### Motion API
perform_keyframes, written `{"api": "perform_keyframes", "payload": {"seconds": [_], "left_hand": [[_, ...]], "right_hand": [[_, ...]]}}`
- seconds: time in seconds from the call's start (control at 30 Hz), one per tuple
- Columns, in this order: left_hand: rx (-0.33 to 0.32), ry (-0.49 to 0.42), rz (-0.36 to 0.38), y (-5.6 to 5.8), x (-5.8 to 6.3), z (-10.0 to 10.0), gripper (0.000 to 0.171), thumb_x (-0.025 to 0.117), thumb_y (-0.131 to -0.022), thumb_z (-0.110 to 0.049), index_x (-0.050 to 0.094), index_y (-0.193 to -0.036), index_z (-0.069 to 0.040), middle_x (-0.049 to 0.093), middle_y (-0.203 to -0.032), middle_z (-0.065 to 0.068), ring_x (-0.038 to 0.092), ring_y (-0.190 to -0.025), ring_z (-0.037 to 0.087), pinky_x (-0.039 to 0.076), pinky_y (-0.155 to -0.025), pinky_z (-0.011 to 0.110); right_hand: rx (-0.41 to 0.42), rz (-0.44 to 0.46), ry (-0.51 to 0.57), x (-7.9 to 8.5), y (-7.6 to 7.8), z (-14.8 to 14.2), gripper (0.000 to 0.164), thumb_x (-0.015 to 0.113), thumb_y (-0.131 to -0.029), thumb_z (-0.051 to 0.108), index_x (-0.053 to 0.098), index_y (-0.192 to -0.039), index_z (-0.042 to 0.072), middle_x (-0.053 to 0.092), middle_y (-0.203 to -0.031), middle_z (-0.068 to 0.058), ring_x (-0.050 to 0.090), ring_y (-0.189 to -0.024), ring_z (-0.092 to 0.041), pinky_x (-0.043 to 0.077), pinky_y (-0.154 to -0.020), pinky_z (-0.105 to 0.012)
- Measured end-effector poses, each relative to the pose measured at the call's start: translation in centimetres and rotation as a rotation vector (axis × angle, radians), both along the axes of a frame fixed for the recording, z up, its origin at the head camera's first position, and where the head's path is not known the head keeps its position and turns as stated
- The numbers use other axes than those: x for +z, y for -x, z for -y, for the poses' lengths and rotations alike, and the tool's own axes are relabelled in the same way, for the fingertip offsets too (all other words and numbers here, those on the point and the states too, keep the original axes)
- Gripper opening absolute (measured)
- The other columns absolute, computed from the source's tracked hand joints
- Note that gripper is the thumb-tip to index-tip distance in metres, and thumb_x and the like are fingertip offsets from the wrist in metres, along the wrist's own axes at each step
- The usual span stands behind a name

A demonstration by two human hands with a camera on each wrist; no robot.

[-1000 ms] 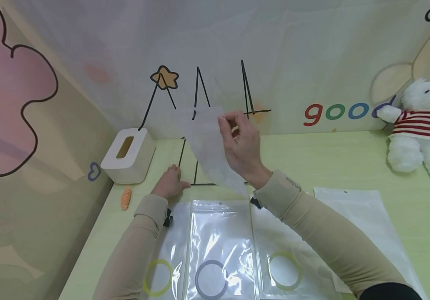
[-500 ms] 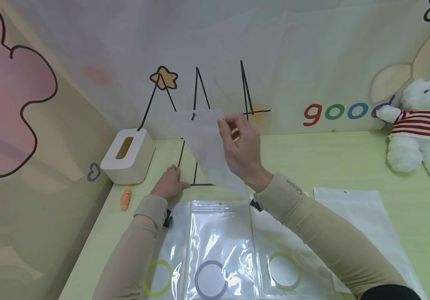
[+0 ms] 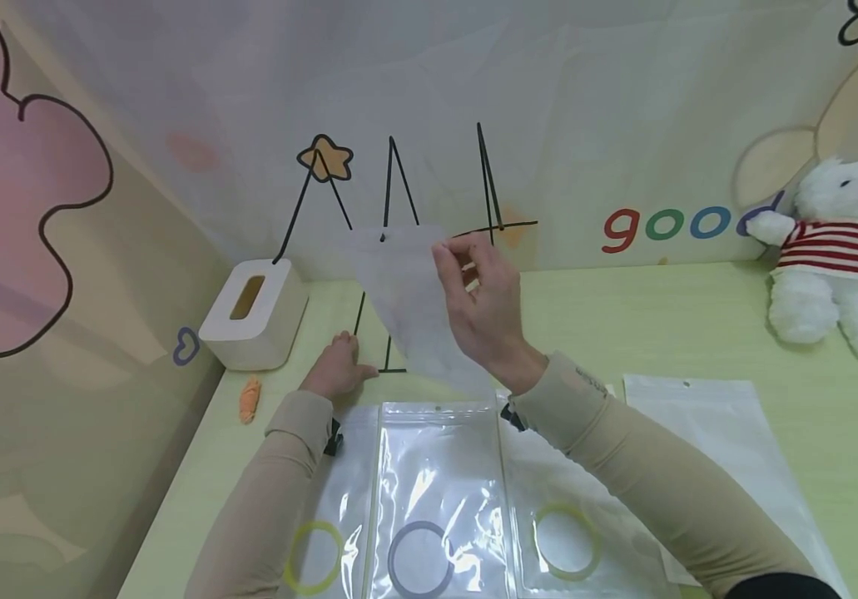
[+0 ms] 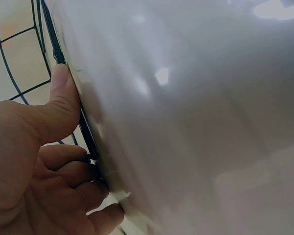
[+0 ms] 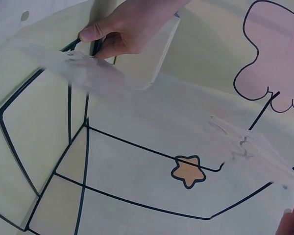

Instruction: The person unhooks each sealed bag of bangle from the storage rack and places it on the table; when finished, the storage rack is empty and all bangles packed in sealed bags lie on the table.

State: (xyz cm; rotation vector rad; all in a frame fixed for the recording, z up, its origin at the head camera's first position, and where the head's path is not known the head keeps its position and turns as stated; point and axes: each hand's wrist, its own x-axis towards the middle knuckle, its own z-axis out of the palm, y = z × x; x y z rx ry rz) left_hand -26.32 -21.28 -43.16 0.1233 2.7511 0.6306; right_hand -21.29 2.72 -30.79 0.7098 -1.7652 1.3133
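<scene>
My left hand [image 3: 334, 366] grips the base of a black wire rack [image 3: 394, 370] at its near left corner. In the left wrist view the thumb lies along the dark bar [image 4: 88, 134] and the fingers curl round behind it. With thumb and forefinger, my right hand [image 3: 484, 304] pinches the right edge of a thin, translucent white bag [image 3: 409, 291]. The bag hangs down over the rack, its top edge at the tip of the middle prong. Its lower end reaches the bags on the table. Much of the rack is hidden behind it.
Three clear zip bags lie in front: one with a yellow ring [image 3: 294, 556], one with a grey ring [image 3: 393, 553], one with another yellow ring [image 3: 597, 541]. A white bag [image 3: 706, 424] lies right. Around them are a tissue box [image 3: 267, 329], small orange object [image 3: 250, 400] and plush bear [image 3: 833, 249].
My right hand and the bag have come down slightly, so the bag's top edge sits a little lower on the rack. The left hand keeps its place on the base.
</scene>
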Motion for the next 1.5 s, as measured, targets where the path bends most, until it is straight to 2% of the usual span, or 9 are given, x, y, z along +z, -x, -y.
{"api": "perform_keyframes", "payload": {"seconds": [0.27, 0.5, 0.9, 1.17, 1.4, 1.5], "left_hand": [[-0.022, 0.009, -0.016, -0.2, 0.3, -0.1, 0.080, 0.064, -0.095, -0.029, 0.021, -0.148, 0.012, 0.004, -0.157, 0.030, 0.007, -0.143, 0.046, 0.011, -0.117, 0.053], [-0.033, 0.018, -0.019, 0.0, 0.0, 0.0, 0.080, 0.063, -0.095, -0.031, 0.020, -0.149, 0.011, 0.004, -0.157, 0.030, 0.006, -0.143, 0.046, 0.011, -0.117, 0.053], [-0.031, 0.029, -0.002, 0.0, -0.2, -0.1, 0.080, 0.063, -0.095, -0.031, 0.021, -0.148, 0.011, 0.004, -0.158, 0.029, 0.005, -0.144, 0.046, 0.011, -0.117, 0.053], [-0.034, 0.033, -0.008, -0.1, -0.2, 0.0, 0.080, 0.063, -0.095, -0.031, 0.020, -0.149, 0.010, 0.004, -0.158, 0.028, 0.006, -0.144, 0.046, 0.011, -0.117, 0.053], [-0.044, 0.026, -0.016, 0.2, -0.4, 0.2, 0.080, 0.062, -0.096, -0.032, 0.021, -0.149, 0.011, 0.004, -0.158, 0.028, 0.005, -0.144, 0.046, 0.011, -0.117, 0.053], [-0.044, 0.024, -0.014, 0.3, -0.6, 0.2, 0.080, 0.062, -0.096, -0.032, 0.021, -0.149, 0.011, 0.004, -0.158, 0.028, 0.005, -0.144, 0.046, 0.011, -0.117, 0.053]], "right_hand": [[0.030, -0.029, -0.001, 0.3, -0.8, -0.3, 0.008, 0.056, -0.097, 0.006, 0.059, -0.097, -0.002, 0.059, -0.080, -0.010, 0.054, -0.071, -0.017, 0.049, -0.060, -0.024], [0.041, -0.027, 0.001, 0.6, -1.7, -0.7, 0.006, 0.057, -0.096, 0.005, 0.060, -0.097, -0.001, 0.060, -0.082, -0.010, 0.055, -0.073, -0.018, 0.050, -0.061, -0.030], [0.033, -0.032, 0.019, 1.1, -2.9, -1.2, 0.006, 0.057, -0.094, 0.003, 0.060, -0.096, -0.002, 0.062, -0.082, -0.011, 0.057, -0.075, -0.018, 0.050, -0.061, -0.030], [0.034, -0.050, 0.043, 1.3, -3.5, -1.6, 0.013, 0.055, -0.096, 0.009, 0.060, -0.094, -0.003, 0.062, -0.079, -0.011, 0.056, -0.074, -0.019, 0.050, -0.062, -0.031], [0.025, -0.096, 0.061, 2.0, -4.3, -1.9, 0.032, 0.053, -0.100, 0.026, 0.061, -0.094, -0.004, 0.062, -0.078, -0.012, 0.056, -0.071, -0.020, 0.048, -0.063, -0.024], [0.021, -0.122, 0.089, 2.2, -4.5, -2.1, 0.034, 0.053, -0.100, 0.028, 0.061, -0.093, -0.004, 0.062, -0.077, -0.012, 0.055, -0.069, -0.020, 0.048, -0.063, -0.023]]}}
